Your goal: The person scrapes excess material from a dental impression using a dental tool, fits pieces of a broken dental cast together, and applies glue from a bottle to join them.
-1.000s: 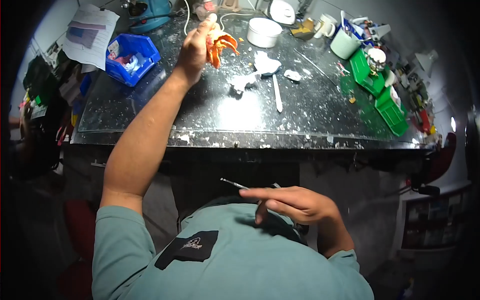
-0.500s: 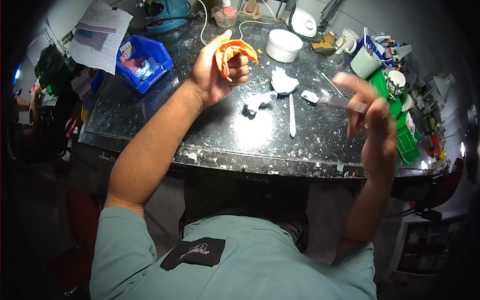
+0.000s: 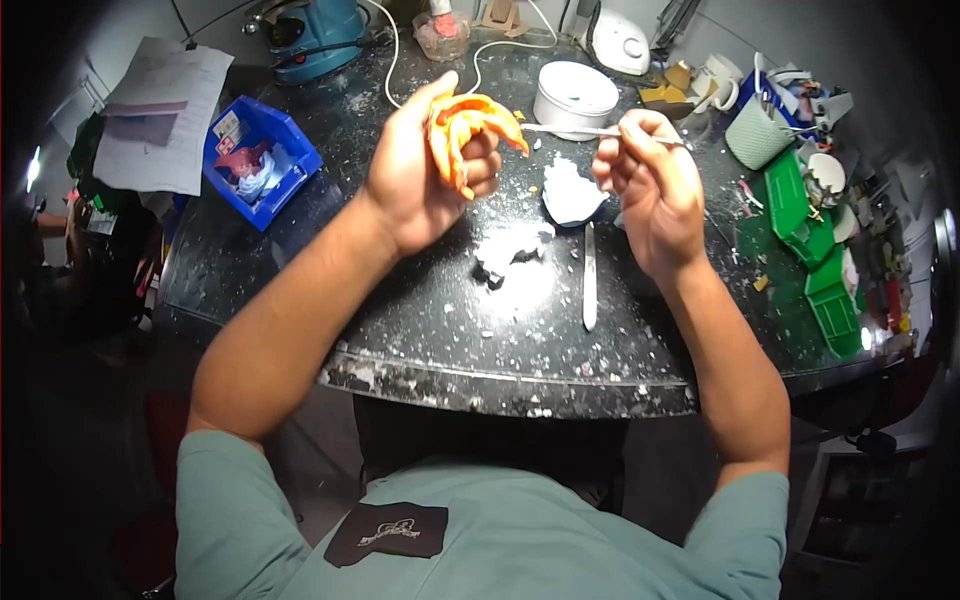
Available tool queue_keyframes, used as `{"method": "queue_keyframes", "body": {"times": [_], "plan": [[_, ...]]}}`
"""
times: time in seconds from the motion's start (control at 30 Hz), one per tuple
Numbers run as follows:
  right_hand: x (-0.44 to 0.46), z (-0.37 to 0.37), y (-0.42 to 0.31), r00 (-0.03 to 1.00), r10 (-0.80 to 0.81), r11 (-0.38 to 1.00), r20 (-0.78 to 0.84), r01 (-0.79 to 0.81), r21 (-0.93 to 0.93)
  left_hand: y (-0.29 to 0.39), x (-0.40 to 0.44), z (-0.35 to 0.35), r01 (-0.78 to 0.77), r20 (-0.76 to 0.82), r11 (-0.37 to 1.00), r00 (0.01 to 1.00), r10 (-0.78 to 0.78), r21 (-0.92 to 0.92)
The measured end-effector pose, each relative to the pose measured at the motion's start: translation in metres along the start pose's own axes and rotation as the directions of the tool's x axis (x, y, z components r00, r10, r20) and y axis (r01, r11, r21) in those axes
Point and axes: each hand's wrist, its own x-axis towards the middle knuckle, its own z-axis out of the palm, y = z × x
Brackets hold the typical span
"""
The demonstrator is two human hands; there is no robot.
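In the head view, the left hand (image 3: 415, 185) had its fingers grasping an orange arch-shaped piece (image 3: 450, 135), held up above the worktop (image 3: 640, 345), left of the middle of its far edge. The right hand (image 3: 655, 185) pinched a thin metal tool (image 3: 570, 130) between its fingers; the tip pointed left, close to the piece's right end, though contact could not be told. Between the hands and the near edge lay a white plaster lump (image 3: 572, 195) and a pale flat-bladed knife (image 3: 590, 285). A white bowl (image 3: 577, 100) stood toward the far edge, a blue bin (image 3: 287, 197) near the far left corner, and green trays (image 3: 835, 315) along the right edge.
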Motion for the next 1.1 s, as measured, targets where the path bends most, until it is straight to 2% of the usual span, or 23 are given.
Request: {"method": "queue_keyframes", "body": {"times": [0.03, 0.07, 0.13, 0.17, 0.2, 0.3, 0.37, 0.47, 0.57, 0.67, 0.77, 1.1], "plan": [[-0.004, 0.005, -0.001, 1.0, -0.025, 0.999, 0.008, 0.025, -0.03, -0.004, -0.002, -0.003, 0.004, -0.014, 0.999, 1.0, -0.003, 0.044], [-0.005, 0.014, -0.01, 0.999, -0.048, 0.997, 0.019, 0.049, -0.065, -0.006, -0.007, -0.003, 0.061, -0.014, 0.997, 0.998, -0.062, -0.045], [-0.008, 0.027, -0.02, 0.989, -0.151, 0.979, 0.002, 0.149, -0.137, -0.007, -0.015, 0.002, 0.09, 0.019, 0.996, 0.996, -0.09, 0.024], [-0.01, 0.028, -0.017, 0.961, -0.264, 0.912, 0.087, 0.278, -0.303, -0.008, -0.017, 0.002, 0.152, 0.031, 0.988, 0.988, -0.152, 0.022], [-0.015, 0.029, -0.016, 0.913, -0.361, 0.793, 0.189, 0.407, -0.453, -0.01, -0.017, 0.006, 0.147, -0.036, 0.989, 0.989, -0.146, 0.033], [-0.019, 0.03, -0.012, 0.818, -0.461, 0.589, 0.344, 0.572, -0.571, -0.013, -0.018, 0.009, 0.108, -0.083, 0.987, 0.992, -0.099, 0.117], [-0.024, 0.033, -0.011, 0.802, -0.462, 0.56, 0.379, 0.595, -0.576, -0.012, -0.019, 0.011, 0.101, -0.125, 0.981, 0.989, -0.081, 0.168], [-0.024, 0.039, -0.015, 0.808, -0.442, 0.616, 0.39, 0.589, -0.523, -0.009, -0.017, 0.002, 0.117, -0.048, 0.974, 0.993, -0.11, 0.192], [-0.019, 0.033, -0.017, 0.765, -0.405, 0.558, 0.501, 0.641, -0.528, -0.007, -0.017, 0.008, 0.169, -0.148, 0.975, 0.978, -0.148, 0.145], [-0.02, 0.034, -0.016, 0.755, -0.375, 0.546, 0.539, 0.649, -0.53, -0.012, -0.017, 0.004, 0.155, -0.085, 0.976, 0.986, -0.143, 0.154], [-0.018, 0.036, -0.017, 0.743, -0.35, 0.535, 0.57, 0.658, -0.53, -0.014, -0.017, 0.006, 0.162, -0.153, 0.977, 0.978, -0.14, 0.139], [-0.027, 0.037, -0.016, 0.803, -0.372, 0.488, 0.465, 0.595, -0.638, -0.015, -0.018, 0.017, 0.159, -0.264, 0.977, 0.958, -0.117, 0.144]]}}
